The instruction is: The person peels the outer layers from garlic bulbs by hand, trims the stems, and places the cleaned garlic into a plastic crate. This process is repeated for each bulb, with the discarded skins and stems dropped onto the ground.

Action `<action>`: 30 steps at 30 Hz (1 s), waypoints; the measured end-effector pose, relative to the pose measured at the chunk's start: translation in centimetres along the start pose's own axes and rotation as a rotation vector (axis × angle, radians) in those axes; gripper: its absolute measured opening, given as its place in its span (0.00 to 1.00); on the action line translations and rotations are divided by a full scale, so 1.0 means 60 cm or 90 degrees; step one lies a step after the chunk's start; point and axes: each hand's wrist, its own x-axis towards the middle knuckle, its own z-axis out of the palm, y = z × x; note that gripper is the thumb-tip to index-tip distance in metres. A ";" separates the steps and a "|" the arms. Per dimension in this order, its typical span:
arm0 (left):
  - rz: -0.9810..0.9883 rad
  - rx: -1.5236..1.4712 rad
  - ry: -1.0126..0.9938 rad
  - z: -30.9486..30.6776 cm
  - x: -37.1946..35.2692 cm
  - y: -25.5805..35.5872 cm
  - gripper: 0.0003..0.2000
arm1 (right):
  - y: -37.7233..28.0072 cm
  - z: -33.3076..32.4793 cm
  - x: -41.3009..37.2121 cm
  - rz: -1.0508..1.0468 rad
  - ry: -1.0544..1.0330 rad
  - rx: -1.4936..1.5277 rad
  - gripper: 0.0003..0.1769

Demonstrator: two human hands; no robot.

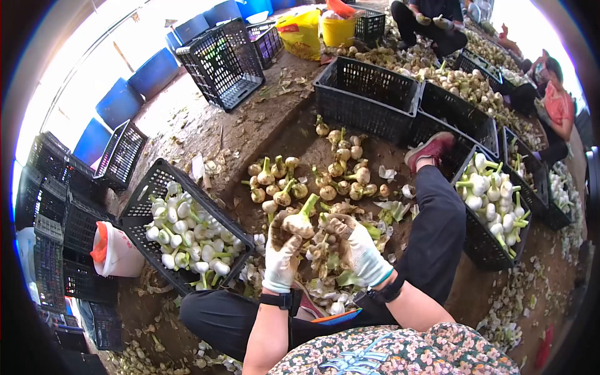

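Both hands wear soiled white gloves. My left hand (pixel 283 253) is closed round a garlic bulb (pixel 299 224) with a short green stem pointing up and right. My right hand (pixel 357 247) is beside it with its fingers curled near a green stem; whether it holds anything is hidden. Unpeeled, dirty bulbs (pixel 282 195) lie on the ground beyond my hands. Peeled skins (pixel 322 290) are heaped below them. To the left a tilted black crate (pixel 142 215) holds clean white bulbs (pixel 187 228).
Another black crate (pixel 484 253) with white bulbs stands at the right. Empty black crates (pixel 365 109) stand ahead. A white bucket (pixel 119 253) and stacked crates (pixel 47 237) are at the left. Co-workers (pixel 431 19) sit at the upper right. My legs (pixel 437 219) flank the work spot.
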 end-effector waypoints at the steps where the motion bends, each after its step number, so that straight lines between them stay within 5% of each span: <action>1: 0.024 -0.010 -0.041 0.007 0.004 -0.007 0.29 | -0.012 -0.001 0.005 0.012 -0.077 0.023 0.29; 3: 0.053 0.201 -0.112 -0.014 -0.012 0.040 0.34 | -0.011 0.032 0.001 -0.036 -0.125 -0.053 0.25; 6: 0.046 0.115 -0.063 0.032 -0.029 0.009 0.41 | -0.026 0.062 -0.022 -0.149 -0.108 -0.283 0.19; 9: 0.115 0.220 -0.071 0.018 -0.031 -0.001 0.43 | -0.038 0.060 -0.018 -0.028 -0.145 -0.147 0.18; 13: 0.258 0.488 -0.066 0.008 -0.027 -0.025 0.39 | -0.013 0.071 -0.015 -0.163 -0.071 -0.253 0.16; 15: 0.236 0.458 -0.056 0.012 -0.029 -0.030 0.38 | -0.001 0.065 -0.011 -0.162 -0.006 -0.294 0.16; 22: 0.227 0.390 -0.069 0.027 -0.030 -0.016 0.37 | -0.054 0.075 -0.044 -0.065 -0.192 -0.168 0.20; 27: 0.137 0.215 -0.087 0.051 -0.042 0.001 0.35 | -0.055 0.043 -0.030 -0.017 -0.179 -0.240 0.22; 30: 0.086 0.011 -0.026 0.052 -0.052 0.010 0.29 | -0.055 0.020 -0.018 -0.172 -0.267 -0.264 0.24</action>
